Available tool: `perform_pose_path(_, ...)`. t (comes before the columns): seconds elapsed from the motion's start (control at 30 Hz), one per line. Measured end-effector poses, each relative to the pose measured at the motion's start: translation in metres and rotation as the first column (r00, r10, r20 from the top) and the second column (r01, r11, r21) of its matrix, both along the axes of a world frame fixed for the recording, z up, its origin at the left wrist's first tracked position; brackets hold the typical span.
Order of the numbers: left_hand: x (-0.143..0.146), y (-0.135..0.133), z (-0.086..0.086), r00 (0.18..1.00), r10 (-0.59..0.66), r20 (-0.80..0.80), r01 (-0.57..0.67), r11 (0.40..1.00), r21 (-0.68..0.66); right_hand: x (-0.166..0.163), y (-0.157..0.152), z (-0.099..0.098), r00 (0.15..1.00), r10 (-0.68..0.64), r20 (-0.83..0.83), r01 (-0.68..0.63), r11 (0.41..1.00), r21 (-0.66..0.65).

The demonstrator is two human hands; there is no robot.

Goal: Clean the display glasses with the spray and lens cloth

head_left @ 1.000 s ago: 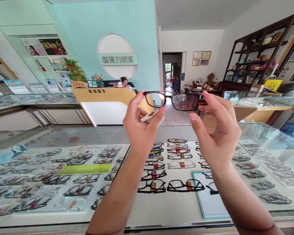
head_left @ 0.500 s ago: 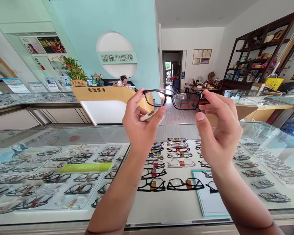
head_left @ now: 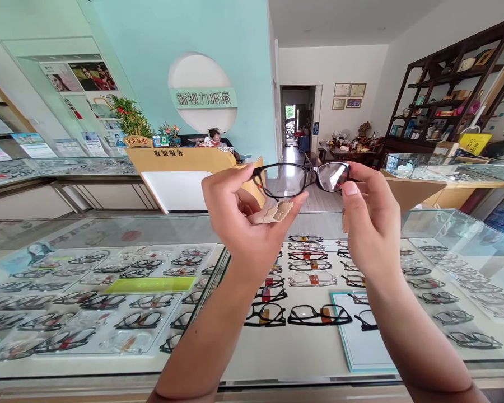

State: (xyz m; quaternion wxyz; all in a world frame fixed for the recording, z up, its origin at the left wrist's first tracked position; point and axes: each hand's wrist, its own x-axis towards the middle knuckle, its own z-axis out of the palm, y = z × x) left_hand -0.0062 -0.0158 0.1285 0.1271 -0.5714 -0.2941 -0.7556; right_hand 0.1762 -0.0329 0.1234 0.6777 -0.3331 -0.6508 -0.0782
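Black-framed eyeglasses (head_left: 285, 179) are held up above the glass display counter, turned at an angle with one lens looking larger than the other. My left hand (head_left: 241, 215) is closed on their left end, finger above and thumb below. A crumpled beige cloth (head_left: 277, 213) is tucked in the same hand, under the left lens. At the other end, my right hand (head_left: 373, 224) grips the frame's right side between thumb and fingers. Its other fingers are curled and partly hidden. Below the hands, several pairs of glasses (head_left: 319, 315) lie in rows inside the counter.
The glass display counter (head_left: 252, 372) spans the foreground, with a teal-edged white board (head_left: 361, 352) inside. Beyond it stands a yellow-and-white service desk (head_left: 180, 184), where a person (head_left: 213, 137) sits behind. A dark wooden shelf (head_left: 420, 95) and another glass case (head_left: 445, 168) are at the right.
The eyeglasses have turned and shifted slightly right, the left lens now looking larger. My right thumb has closed in on the frame's right end. More of the cloth shows in my left hand.
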Motion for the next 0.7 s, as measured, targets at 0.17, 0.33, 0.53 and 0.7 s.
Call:
perform_pose_path(0.17,-0.0018,-0.0024,0.0032,1.0,0.01,-0.002,-0.01,0.999,-0.039,-0.0024,0.0003,0.0007,0.997,0.013,-0.072,-0.018,0.997,-0.07)
perform_pose_path(0.33,-0.0024,-0.0027,0.0035,0.999,0.021,-0.032,-0.021,1.0,-0.017,-0.0023,0.0013,0.0008,0.996,0.008,-0.09,-0.015,0.997,-0.074)
perform_pose_path(0.53,-0.0035,0.003,0.0004,0.997,0.011,-0.071,-0.011,1.0,0.003,-0.001,0.0046,-0.0013,0.996,0.018,-0.083,-0.022,0.998,-0.058)
perform_pose_path(0.7,-0.0035,0.0044,-0.0012,0.996,0.051,-0.068,-0.049,0.998,0.025,0.0,0.0083,-0.0036,0.999,0.012,-0.046,-0.013,0.999,-0.031)
